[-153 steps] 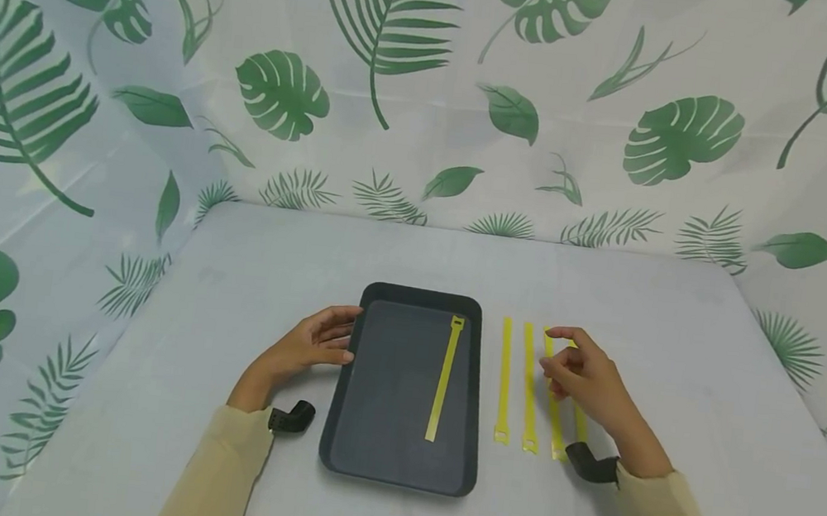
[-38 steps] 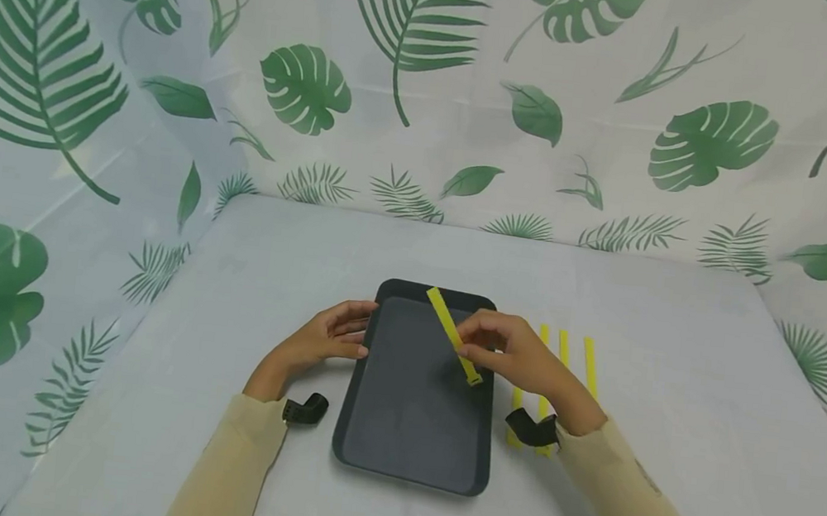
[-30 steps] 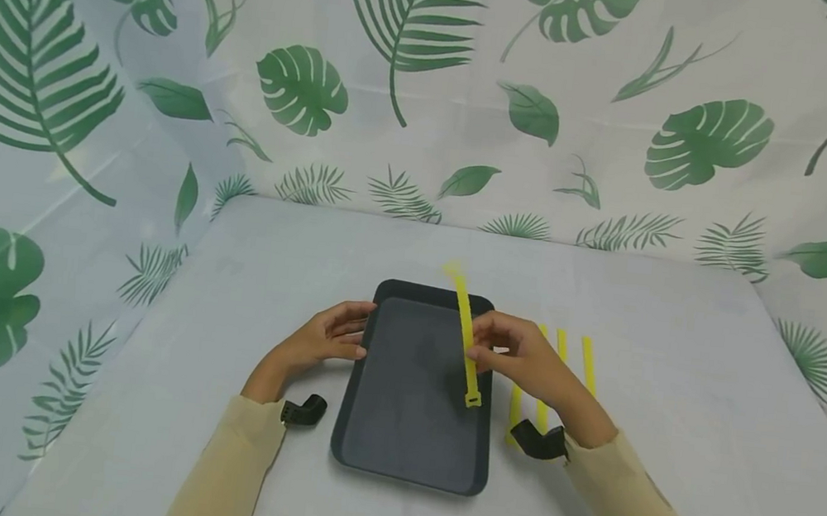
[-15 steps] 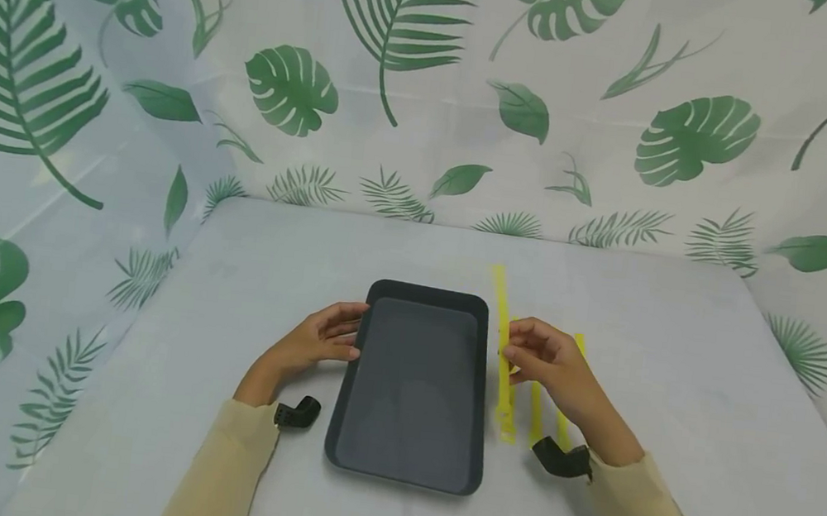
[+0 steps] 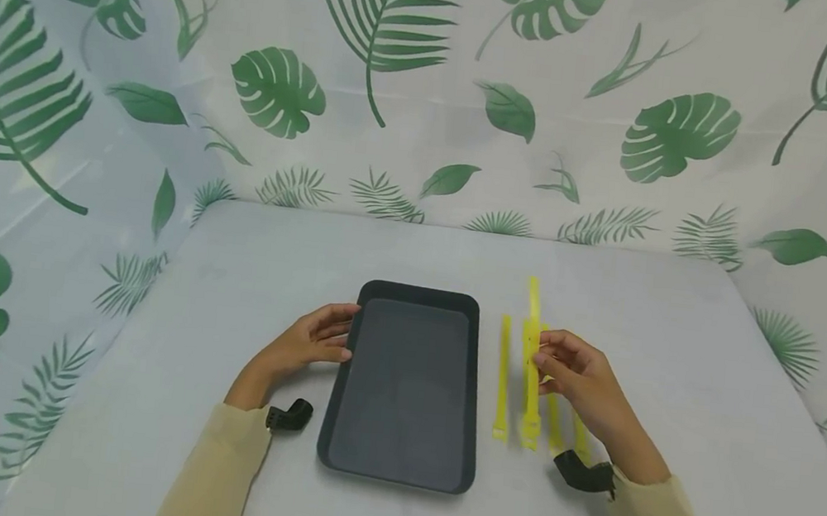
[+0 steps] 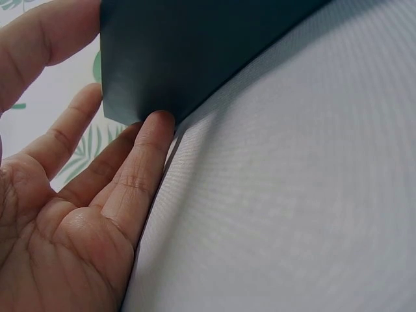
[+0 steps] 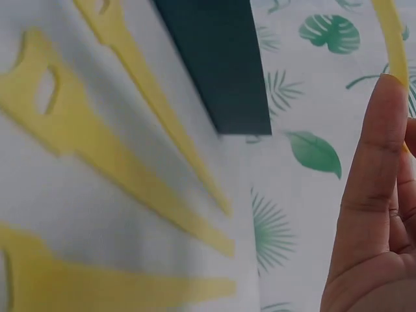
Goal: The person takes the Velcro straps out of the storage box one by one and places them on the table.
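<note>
My right hand (image 5: 581, 378) pinches a yellow hook-and-loop cable tie (image 5: 533, 303) between thumb and fingers, its slotted head toward me. In the head view this tie overlaps another lying in the row to the right of the tray. Seen from the right wrist, the held tie (image 7: 394, 45) rises above the fingertips. My left hand (image 5: 311, 344) rests at the left edge of the dark grey tray (image 5: 404, 390), whose inside is bare. In the left wrist view the fingers (image 6: 140, 175) lie almost straight against the tray's outer wall (image 6: 182, 58).
Several yellow ties lie roughly parallel on the white table (image 5: 280, 245): one tie (image 5: 503, 375) nearest the tray, others partly under my right hand and wrist camera (image 5: 583, 472). A leaf-print cloth (image 5: 430, 85) hangs behind the table.
The cable tie that lay in the tray was lifted out by my right hand, turned upright and carried right, over the row of ties. My left hand stays at the tray's edge.
</note>
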The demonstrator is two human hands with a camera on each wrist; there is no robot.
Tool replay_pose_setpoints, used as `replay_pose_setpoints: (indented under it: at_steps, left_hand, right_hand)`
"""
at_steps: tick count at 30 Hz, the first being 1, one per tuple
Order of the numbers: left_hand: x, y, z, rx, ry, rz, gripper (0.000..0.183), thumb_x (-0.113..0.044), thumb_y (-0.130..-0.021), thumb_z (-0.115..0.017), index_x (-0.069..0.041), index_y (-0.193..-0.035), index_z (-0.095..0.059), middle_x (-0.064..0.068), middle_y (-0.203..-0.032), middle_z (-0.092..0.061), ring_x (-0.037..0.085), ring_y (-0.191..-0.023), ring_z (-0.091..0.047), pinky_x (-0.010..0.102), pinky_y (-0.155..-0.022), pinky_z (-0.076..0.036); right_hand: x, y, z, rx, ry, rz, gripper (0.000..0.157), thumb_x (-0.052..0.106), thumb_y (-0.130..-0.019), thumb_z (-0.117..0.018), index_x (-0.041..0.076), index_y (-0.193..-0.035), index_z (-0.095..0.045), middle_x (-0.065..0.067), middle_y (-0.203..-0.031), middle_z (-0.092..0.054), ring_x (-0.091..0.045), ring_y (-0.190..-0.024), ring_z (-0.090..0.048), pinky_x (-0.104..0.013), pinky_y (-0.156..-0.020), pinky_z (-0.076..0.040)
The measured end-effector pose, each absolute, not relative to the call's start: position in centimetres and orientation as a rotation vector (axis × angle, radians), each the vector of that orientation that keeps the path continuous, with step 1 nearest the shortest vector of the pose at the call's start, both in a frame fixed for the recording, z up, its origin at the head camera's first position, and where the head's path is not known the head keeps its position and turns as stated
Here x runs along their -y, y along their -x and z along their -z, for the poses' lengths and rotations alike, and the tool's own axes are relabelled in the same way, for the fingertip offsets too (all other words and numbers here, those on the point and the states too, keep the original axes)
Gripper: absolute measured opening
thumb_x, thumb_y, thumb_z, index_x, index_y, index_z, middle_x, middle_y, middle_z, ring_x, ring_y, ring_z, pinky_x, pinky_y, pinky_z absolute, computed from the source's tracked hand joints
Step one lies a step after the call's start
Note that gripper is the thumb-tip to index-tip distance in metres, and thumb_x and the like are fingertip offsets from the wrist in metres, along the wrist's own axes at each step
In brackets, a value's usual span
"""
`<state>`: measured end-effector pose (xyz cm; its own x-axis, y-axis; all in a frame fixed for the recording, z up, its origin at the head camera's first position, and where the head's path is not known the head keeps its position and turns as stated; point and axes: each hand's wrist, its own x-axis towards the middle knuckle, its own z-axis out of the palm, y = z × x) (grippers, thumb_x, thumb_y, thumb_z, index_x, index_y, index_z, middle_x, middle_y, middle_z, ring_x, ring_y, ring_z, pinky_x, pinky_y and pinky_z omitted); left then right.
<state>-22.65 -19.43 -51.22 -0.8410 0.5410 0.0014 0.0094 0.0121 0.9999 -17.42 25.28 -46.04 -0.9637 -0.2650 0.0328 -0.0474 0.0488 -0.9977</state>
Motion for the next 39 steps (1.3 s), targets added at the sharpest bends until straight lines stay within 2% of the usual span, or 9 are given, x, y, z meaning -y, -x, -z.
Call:
replay_pose_setpoints:
  at_steps: [13,20,26,28,33,35,39]
  left_hand:
    - [19.7,22.4,51.2,-1.919,-0.558,-1.894,0.083,-0.007,-0.095,-0.083,0.009,-0.162,-0.037,0.031,-0.167,-0.038,0.051,-0.153,-0.039,0.027,-0.117,-0.048]
    - [19.7,22.3,51.1,-1.923,-0.543,-1.891,0.083,-0.007,-0.095,-0.083,0.009,-0.162,-0.037,0.031,-0.167,-0.037,0.051,-0.153,-0.039,0.028,-0.118,-0.048]
    - [19.6,22.2,51.3,-1.92,-0.543,-1.885,0.082,-0.006,-0.095,-0.082,0.008,-0.162,-0.037,0.03,-0.168,-0.037,0.05,-0.153,-0.039,0.028,-0.118,-0.048]
    - [19.5,22.2,51.3,-1.919,-0.548,-1.885,0.082,-0.005,-0.095,-0.082,0.009,-0.162,-0.036,0.031,-0.168,-0.037,0.051,-0.153,-0.038,0.027,-0.117,-0.048]
    - [19.4,22.2,51.3,-1.921,-0.556,-1.889,0.082,-0.004,-0.095,-0.082,0.01,-0.162,-0.036,0.032,-0.167,-0.037,0.052,-0.153,-0.038,0.027,-0.117,-0.048]
    - [19.4,22.3,51.3,-1.922,-0.559,-1.886,0.082,-0.005,-0.095,-0.082,0.009,-0.162,-0.037,0.032,-0.167,-0.037,0.052,-0.153,-0.039,0.027,-0.117,-0.048]
    - [19.3,22.3,51.2,-1.917,-0.564,-1.891,0.082,-0.004,-0.095,-0.082,0.01,-0.162,-0.036,0.032,-0.167,-0.037,0.052,-0.153,-0.038,0.026,-0.117,-0.048]
  right_hand:
    - [-28.6,16.8,46.0,-2.192,0.205,2.025,0.023,0.001,-0.109,-0.061,0.019,-0.122,-0.067,0.005,-0.098,-0.07,-0.01,-0.084,-0.065,-0.024,-0.071,-0.063]
    - [-30.9,17.0,46.1,-2.289,0.131,1.828,0.02,0.004,-0.11,-0.061,0.006,-0.13,-0.06,0.004,-0.096,-0.067,-0.013,-0.082,-0.066,-0.026,-0.073,-0.064]
    - [-32.9,17.0,46.8,-2.255,0.127,1.768,0.02,0.0,-0.109,-0.06,0.007,-0.127,-0.061,0.002,-0.094,-0.068,-0.014,-0.08,-0.066,-0.026,-0.074,-0.064]
    - [-33.5,17.0,47.0,-2.254,0.118,1.738,0.02,0.001,-0.109,-0.06,0.002,-0.129,-0.06,0.002,-0.095,-0.068,-0.014,-0.081,-0.067,-0.027,-0.075,-0.064]
    - [-34.4,17.1,47.1,-2.272,0.03,1.6,0.041,0.007,-0.109,-0.062,-0.016,-0.139,-0.048,-0.001,-0.1,-0.069,-0.014,-0.085,-0.069,-0.028,-0.077,-0.065]
    - [-34.7,17.2,47.2,-2.259,-0.017,1.564,0.047,0.008,-0.108,-0.063,-0.019,-0.143,-0.044,-0.003,-0.1,-0.069,-0.014,-0.084,-0.071,-0.028,-0.077,-0.065]
    - [-34.9,17.3,47.3,-2.254,-0.107,1.51,0.051,0.007,-0.107,-0.065,-0.02,-0.144,-0.042,-0.003,-0.097,-0.069,-0.014,-0.08,-0.07,-0.028,-0.073,-0.066]
